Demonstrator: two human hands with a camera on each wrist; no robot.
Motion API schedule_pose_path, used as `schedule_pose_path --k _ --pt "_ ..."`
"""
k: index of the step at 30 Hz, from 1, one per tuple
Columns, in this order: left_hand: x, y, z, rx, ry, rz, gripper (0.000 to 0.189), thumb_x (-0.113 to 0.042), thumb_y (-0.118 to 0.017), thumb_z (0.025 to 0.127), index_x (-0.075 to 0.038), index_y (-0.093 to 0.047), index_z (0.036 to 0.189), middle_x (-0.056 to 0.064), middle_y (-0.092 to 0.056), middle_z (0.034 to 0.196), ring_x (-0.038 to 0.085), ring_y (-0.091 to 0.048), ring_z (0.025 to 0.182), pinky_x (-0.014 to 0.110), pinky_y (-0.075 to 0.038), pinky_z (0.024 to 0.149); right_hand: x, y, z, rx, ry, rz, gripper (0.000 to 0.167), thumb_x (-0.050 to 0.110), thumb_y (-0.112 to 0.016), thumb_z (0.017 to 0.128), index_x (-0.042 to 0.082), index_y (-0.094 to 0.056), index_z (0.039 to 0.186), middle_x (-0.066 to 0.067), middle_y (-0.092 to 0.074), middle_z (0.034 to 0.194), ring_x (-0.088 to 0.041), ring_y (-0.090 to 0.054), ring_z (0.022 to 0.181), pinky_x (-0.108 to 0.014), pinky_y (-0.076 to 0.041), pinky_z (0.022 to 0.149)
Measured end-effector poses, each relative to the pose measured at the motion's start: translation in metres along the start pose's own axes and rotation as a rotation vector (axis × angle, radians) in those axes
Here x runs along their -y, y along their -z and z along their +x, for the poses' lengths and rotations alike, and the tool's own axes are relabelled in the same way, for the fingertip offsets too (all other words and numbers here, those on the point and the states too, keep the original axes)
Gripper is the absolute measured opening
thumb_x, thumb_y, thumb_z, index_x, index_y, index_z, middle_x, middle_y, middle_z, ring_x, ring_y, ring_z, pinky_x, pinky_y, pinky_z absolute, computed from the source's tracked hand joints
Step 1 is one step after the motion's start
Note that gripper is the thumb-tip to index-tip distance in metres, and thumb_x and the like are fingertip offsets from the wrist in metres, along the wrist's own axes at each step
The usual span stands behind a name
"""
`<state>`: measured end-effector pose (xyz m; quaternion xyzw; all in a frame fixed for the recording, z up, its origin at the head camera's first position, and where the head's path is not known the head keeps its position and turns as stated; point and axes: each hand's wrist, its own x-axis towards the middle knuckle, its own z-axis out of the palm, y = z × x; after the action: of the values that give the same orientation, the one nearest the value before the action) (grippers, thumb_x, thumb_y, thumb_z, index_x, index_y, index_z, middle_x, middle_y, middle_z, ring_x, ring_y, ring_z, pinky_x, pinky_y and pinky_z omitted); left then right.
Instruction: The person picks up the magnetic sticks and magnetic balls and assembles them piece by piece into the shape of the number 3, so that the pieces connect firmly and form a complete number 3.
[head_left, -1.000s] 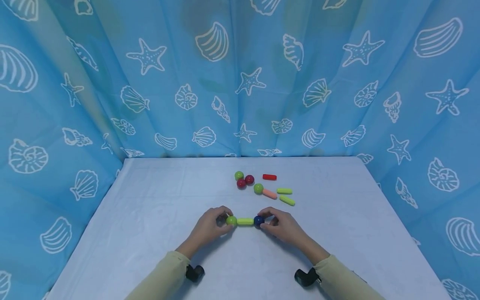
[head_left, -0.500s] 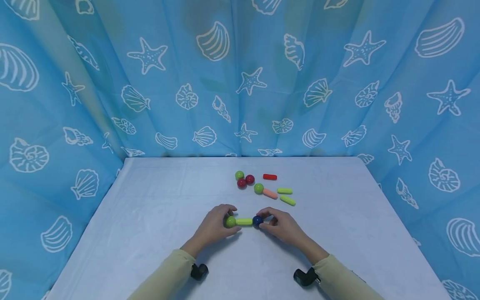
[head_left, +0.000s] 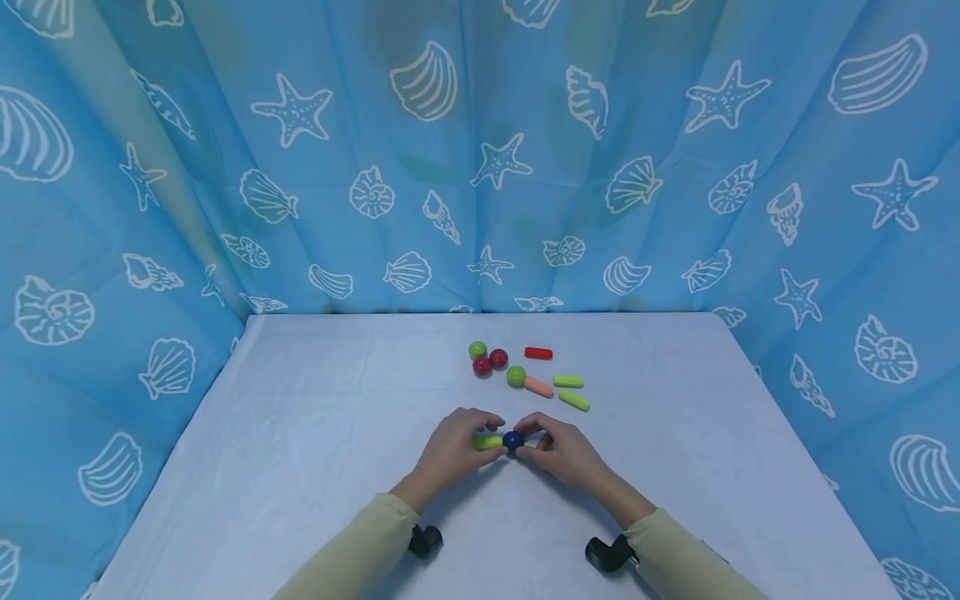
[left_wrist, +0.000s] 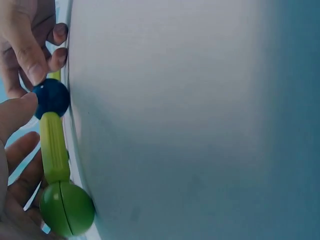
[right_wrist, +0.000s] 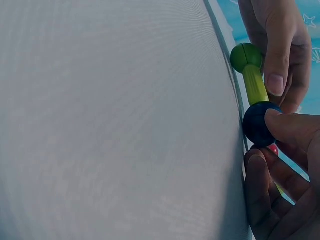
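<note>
Both grips clamp the ball-and-stick piece (head_left: pixel 498 441); loose balls (head_left: pixel 489 360) lie beyond.

On the table (head_left: pixel 300 467), loose balls (head_left: pixel 489 361) and rods (head_left: pixel 564 390) lie behind the two-ball rod (head_left: pixel 495 442).

Even light, wrist views perhaps soft

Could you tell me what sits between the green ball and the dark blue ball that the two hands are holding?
A lime-green stick joins the green ball to the dark blue ball, shown best in the left wrist view.
</note>
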<state>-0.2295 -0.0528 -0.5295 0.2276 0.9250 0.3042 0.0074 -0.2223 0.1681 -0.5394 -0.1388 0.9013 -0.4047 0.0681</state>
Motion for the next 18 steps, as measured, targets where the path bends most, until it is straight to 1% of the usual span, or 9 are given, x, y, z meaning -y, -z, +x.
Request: schedule_pose_path --k 3,7,11,18 --pt "-0.0026 -0.0032 0.0021 0.012 0.009 0.013 0.039 -0.034 -0.081 0.089 -0.017 -0.073 0.123 -0.004 -0.072 0.116 0.015 -0.061 0.107 0.035 -0.052 0.095 -0.0002 -0.0004 0.0003 0.000 0.012 0.002 0.028 0.024 -0.077 0.092 0.024 -0.067 0.118 0.009 -0.069 0.112 -0.010 -0.057 0.081 -0.027 -0.049 0.074" --pt "-0.0040 -0.0069 0.0036 0.018 0.011 0.027 0.035 -0.034 -0.080 0.089 -0.017 -0.075 0.119 -0.005 -0.073 0.112 0.013 -0.061 0.103 0.032 -0.052 0.092 -0.0001 -0.0008 0.0004 0.004 0.020 0.003 0.028 0.023 -0.077 0.092 0.024 -0.067 0.118 0.008 -0.070 0.110 -0.010 -0.057 0.081 -0.027 -0.049 0.075" --pt "-0.0069 -0.0068 0.0035 0.013 0.018 0.026 0.032 -0.033 -0.081 0.089 -0.016 -0.077 0.116 -0.005 -0.074 0.108 0.013 -0.062 0.100 0.032 -0.053 0.090 -0.0005 -0.0007 0.0001 0.001 0.015 0.000 0.028 0.024 -0.077 0.092 0.024 -0.067 0.117 0.007 -0.070 0.110 -0.009 -0.057 0.080 -0.027 -0.049 0.074" --pt "-0.0100 -0.0071 0.0038 0.009 0.035 0.008 0.029 -0.032 -0.080 0.089 -0.017 -0.077 0.114 -0.006 -0.074 0.106 0.013 -0.063 0.101 0.032 -0.053 0.090 -0.0002 0.0010 -0.0011 0.006 0.017 -0.003 0.027 0.022 -0.077 0.092 0.024 -0.067 0.118 0.007 -0.070 0.109 -0.009 -0.058 0.082 -0.027 -0.050 0.075"
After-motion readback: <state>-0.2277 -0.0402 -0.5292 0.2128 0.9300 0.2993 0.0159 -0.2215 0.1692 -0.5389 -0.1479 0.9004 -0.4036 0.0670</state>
